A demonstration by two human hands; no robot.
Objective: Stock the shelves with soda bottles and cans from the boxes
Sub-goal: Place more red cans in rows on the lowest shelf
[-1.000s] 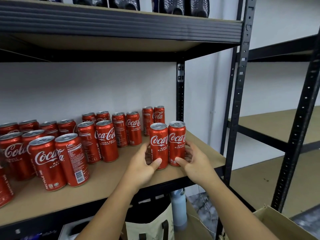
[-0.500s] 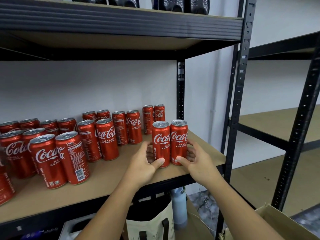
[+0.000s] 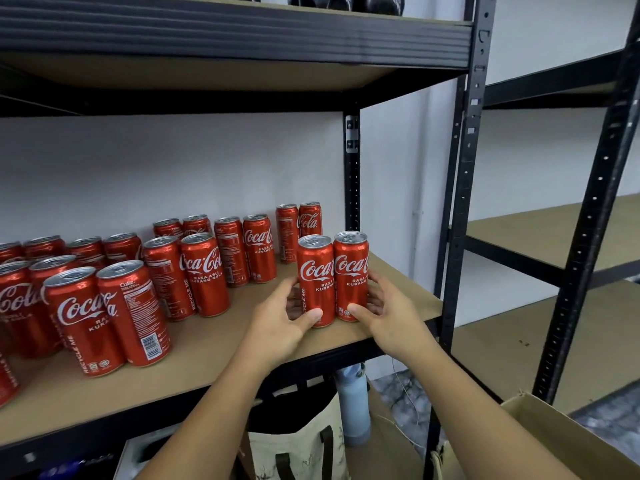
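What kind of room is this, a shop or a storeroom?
Probably a stockroom rather than a shop floor: bare black metal shelving, rows of red cola cans, and an open cardboard box beside it.

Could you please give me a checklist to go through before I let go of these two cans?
1. Left can and right can upright on the shelf: ok.
2. Cans touching side by side: ok.
3. Left hand grips left can, right hand grips right can: ok.
4. Bare board between right can and shelf's right edge: ok.
5. More cans in the box: cannot tell.
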